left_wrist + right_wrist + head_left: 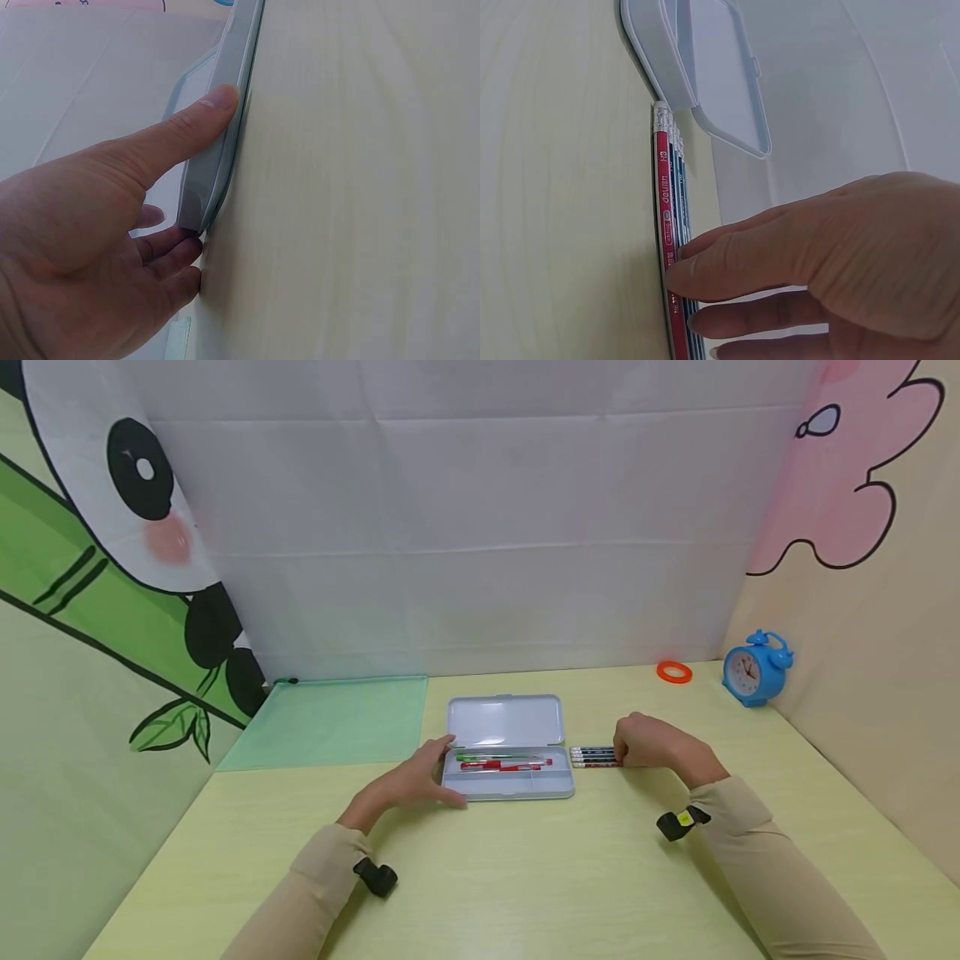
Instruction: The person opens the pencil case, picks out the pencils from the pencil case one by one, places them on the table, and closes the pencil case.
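A white pencil case (517, 791) lies on the table with its lid (506, 722) folded back. In it are a green pen (480, 757) and red pens (528, 768). My left hand (414, 779) holds the case's left end, thumb (214, 105) along the front side and the other fingers round the end corner. Right of the case lie several pencils (592, 757) side by side, one red (662, 165) and the rest dark blue-green, white eraser ends toward the case. My right hand (649, 747) pinches at the pencils, thumb (697, 277) against the red one; its hand covers their far ends.
A green translucent zip pouch (337, 722) lies flat at the back left. At the back right are an orange tape ring (663, 675) and a blue alarm clock (759, 670). A white cloth (480, 568) hangs behind the table (517, 885), with printed side panels left and right.
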Demonstrator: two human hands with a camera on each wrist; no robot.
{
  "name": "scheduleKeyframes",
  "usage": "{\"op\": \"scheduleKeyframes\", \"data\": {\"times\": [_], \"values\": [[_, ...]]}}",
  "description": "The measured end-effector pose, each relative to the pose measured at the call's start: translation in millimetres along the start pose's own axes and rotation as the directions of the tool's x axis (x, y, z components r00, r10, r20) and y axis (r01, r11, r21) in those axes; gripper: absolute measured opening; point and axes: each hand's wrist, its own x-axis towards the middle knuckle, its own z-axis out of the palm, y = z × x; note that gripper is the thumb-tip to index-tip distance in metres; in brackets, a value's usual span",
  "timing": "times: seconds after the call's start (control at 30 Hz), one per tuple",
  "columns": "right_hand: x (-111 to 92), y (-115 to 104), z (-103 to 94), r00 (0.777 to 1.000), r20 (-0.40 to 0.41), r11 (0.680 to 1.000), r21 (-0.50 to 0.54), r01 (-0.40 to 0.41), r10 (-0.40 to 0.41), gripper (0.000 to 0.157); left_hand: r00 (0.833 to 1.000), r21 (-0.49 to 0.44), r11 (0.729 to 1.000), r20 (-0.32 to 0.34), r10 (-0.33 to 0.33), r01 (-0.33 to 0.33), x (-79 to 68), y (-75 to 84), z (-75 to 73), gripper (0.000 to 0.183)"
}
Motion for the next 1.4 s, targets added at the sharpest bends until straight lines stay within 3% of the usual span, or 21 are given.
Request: {"op": "scheduleKeyframes", "data": {"times": [0.3,1.17,1.4], "values": [[1.5,1.5,1.1,1.0,-0.018,1.0,-0.012,0.024,-0.024,0.011,1.0,-0.002,1.0,0.002,0.001,-0.001,-0.5,-0.5,0.1,0.117],[-0.3,1.1,0.7,1.0,-0.012,1.0,0.008,-0.021,0.021,0.005,1.0,-0.005,1.0,-0.001,0.0,0.0,0.7,-2.1,0.2,0.118],[-0.8,1.3,0.5,0.999,-0.03,0.999,-0.038,0.024,-0.025,0.006,1.0,0.028,1.0,-0.001,0.001,-0.001,2.1,-4.5,0.3,0.12]]}}
